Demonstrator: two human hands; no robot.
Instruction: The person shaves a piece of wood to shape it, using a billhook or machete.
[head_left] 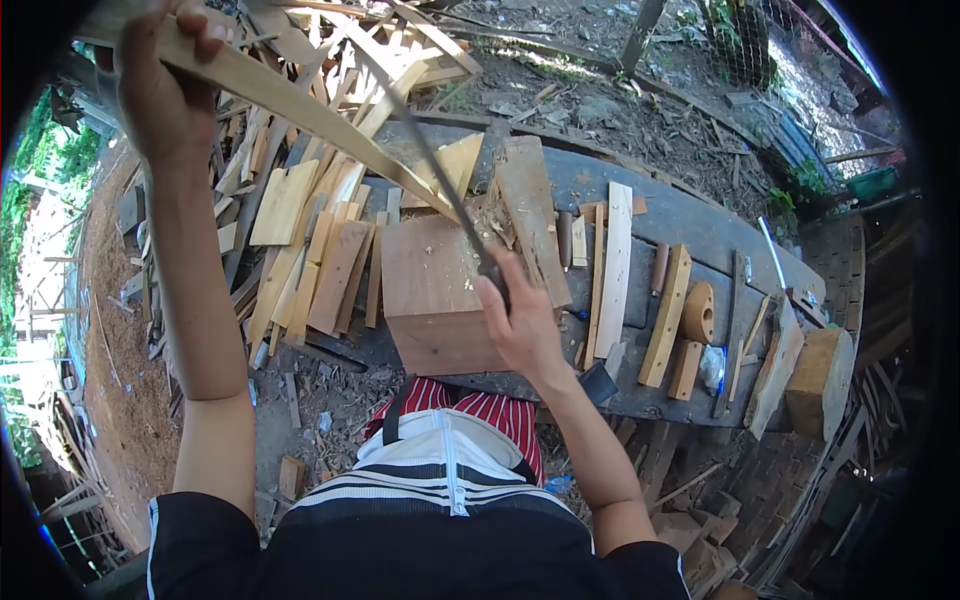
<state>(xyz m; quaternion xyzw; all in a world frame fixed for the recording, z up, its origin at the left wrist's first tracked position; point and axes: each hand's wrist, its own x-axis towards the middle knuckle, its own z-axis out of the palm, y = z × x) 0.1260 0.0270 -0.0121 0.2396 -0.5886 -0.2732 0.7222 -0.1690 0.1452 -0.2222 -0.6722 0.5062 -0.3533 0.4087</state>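
My left hand (180, 90), raised at the upper left, is closed round the top end of a long pale wooden strip (310, 122). The strip slants down to the right, its narrow lower end over the back of a big wooden block (430, 265). Low over this block, my right hand (525, 325) grips the dark handle of a machete (435, 160). Its long blade points up and away to the left, crossing the strip near the lower end in this view. Small chips lie on top of the block, and a rough board (530, 215) leans at its right side.
Cut wood pieces (335, 270) crowd the bench's left side. On the dark bench (635, 300) to the right lie a white board (613, 270), a drilled wooden bar (665, 315), a rounded wooden piece (698, 312) and a thick block (820, 380). Scrap wood (420, 45) is heaped behind.
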